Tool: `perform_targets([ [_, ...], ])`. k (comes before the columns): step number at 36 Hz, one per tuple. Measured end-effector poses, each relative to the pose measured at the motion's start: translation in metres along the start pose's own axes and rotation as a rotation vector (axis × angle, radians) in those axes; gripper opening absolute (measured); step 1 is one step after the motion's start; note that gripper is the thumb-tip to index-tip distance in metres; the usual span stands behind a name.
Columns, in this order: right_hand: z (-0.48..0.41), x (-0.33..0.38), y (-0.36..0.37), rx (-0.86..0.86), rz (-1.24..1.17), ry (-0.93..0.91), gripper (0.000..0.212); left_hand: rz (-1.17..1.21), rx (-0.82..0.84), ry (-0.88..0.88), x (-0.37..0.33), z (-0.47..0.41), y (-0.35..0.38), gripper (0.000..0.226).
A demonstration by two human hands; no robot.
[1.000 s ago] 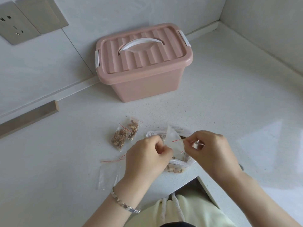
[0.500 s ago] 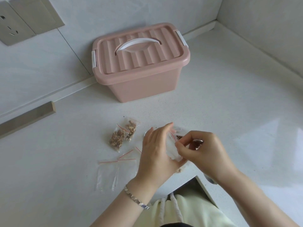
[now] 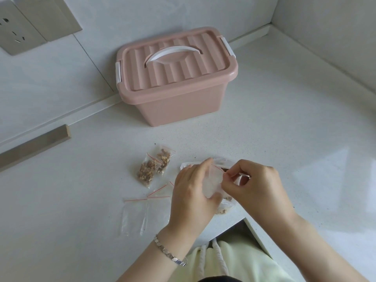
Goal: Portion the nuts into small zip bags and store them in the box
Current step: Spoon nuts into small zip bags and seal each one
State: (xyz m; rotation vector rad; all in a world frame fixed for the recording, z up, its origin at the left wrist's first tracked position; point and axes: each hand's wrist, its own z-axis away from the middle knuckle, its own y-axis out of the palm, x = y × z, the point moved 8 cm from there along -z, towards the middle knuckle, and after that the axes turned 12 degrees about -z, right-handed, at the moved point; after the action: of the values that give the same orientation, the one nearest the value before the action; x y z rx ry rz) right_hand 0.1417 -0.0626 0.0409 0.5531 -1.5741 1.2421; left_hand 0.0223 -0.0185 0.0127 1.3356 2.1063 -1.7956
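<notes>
Two filled bags [image 3: 154,167] lie left — left hand [image 3: 191,196] and right hand [image 3: 258,188] pinch an empty third bag [image 3: 211,180]; spare bags [image 3: 142,214] and the far, lidded box [image 3: 177,82] wait.

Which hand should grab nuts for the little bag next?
Right, probably. The left hand cups the small zip bag, while the right hand only pinches its mouth, right above the big nut bag.
</notes>
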Motion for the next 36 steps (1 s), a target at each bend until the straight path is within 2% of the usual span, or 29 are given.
perform_targets([
  [4, 0.0, -0.002, 0.002, -0.005, -0.043, 0.03, 0.02, -0.097, -0.001, 0.036, -0.006, 0.002, 0.003, 0.071],
  [8, 0.0, -0.004, 0.004, 0.0, -0.055, 0.04, 0.016, -0.146, -0.006, 0.029, -0.012, 0.004, 0.004, 0.075],
  [16, 0.001, -0.007, 0.006, 0.008, -0.062, 0.017, 0.015, -0.168, -0.079, -0.002, -0.012, 0.001, -0.006, 0.048],
  [20, -0.001, -0.008, 0.0, -0.042, -0.031, -0.067, 0.02, -0.187, -0.071, -0.035, 0.0, 0.0, -0.007, 0.039],
  [24, -0.003, -0.019, -0.016, -0.076, -0.064, -0.012, 0.049, -0.162, 0.036, -0.181, 0.031, 0.005, -0.006, 0.045],
  [28, -0.003, -0.022, -0.038, -0.136, -0.051, -0.04, 0.056, -0.104, 0.151, -0.402, 0.061, 0.018, -0.005, 0.052],
  [33, -0.004, -0.049, -0.04, -0.095, -0.045, 0.107, 0.053, -0.039, 0.198, -0.542, 0.076, 0.027, -0.006, 0.041],
  [36, -0.002, -0.064, -0.03, -0.046, -0.016, 0.084, 0.036, 0.018, 0.231, -0.591, 0.08, 0.031, -0.002, 0.036],
])
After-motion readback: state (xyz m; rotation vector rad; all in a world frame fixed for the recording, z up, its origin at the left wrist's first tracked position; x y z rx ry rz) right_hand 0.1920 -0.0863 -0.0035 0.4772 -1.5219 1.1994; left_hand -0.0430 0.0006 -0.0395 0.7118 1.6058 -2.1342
